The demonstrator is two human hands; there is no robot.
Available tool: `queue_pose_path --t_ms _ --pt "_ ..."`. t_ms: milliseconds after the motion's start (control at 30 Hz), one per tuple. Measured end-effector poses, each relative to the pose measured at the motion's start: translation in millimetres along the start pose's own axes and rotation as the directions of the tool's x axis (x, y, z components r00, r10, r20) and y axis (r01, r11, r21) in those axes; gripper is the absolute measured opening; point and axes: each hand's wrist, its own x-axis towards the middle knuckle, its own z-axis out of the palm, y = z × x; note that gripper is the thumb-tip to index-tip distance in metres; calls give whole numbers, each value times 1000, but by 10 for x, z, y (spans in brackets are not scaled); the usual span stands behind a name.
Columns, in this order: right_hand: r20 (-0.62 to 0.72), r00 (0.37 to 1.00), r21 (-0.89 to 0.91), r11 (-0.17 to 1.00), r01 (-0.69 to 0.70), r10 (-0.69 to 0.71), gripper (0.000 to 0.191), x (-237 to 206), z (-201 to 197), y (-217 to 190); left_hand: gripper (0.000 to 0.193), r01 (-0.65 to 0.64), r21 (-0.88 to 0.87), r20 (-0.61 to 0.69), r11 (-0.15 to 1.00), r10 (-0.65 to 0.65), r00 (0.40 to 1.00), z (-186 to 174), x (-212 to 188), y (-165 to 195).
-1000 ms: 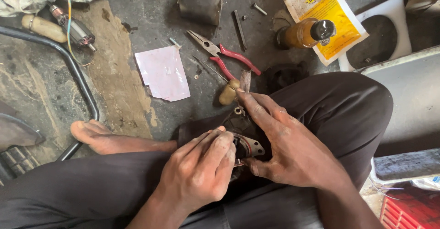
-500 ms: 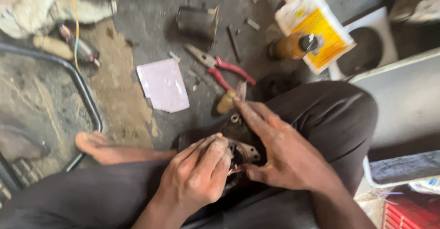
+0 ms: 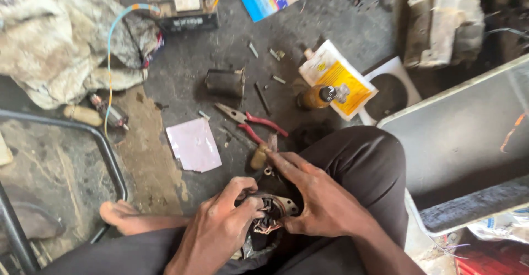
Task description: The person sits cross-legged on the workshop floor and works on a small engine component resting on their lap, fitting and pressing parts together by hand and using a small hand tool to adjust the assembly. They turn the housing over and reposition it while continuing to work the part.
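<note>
Both hands grip a small dark motor part (image 3: 268,215) with copper wires and a metal end plate, held over my lap. My left hand (image 3: 220,228) clasps its left side, fingers curled over the top. My right hand (image 3: 319,200) holds its right side, the index finger stretched up toward a yellow-handled tool (image 3: 259,156) lying on the floor. Red-handled pliers (image 3: 250,122) lie just beyond that tool.
A pink paper sheet (image 3: 193,144), a black metal cylinder (image 3: 225,83), loose screws (image 3: 277,54), a brown bottle (image 3: 318,96) on a yellow packet (image 3: 344,77), a battery (image 3: 179,0) with wires, a dirty cloth (image 3: 60,38), a black tube frame (image 3: 104,154), a grey box (image 3: 468,143) at right.
The camera has tilted up, showing more floor beyond. My hands keep hold of the motor part and sit lower in view; the left fingers shifted over its top.
</note>
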Motion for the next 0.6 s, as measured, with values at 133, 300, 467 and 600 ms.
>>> queue_pose_path --t_ms 133,300,467,600 --pt "-14 1000 14 1000 22 -22 113 -24 5 0 15 1 19 7 1000 -1 1000 42 -18 -21" --pt "-60 997 23 998 50 -49 115 -76 -14 -41 14 36 -106 -46 994 -41 998 165 -38 -105" --pt "-122 989 54 995 87 -79 116 -119 -16 -112 17 246 -339 -36 908 -274 961 353 -93 -170" --pt "-150 987 25 998 63 -59 113 -179 7 -156 46 317 -587 -14 745 -400 916 461 -130 -216"
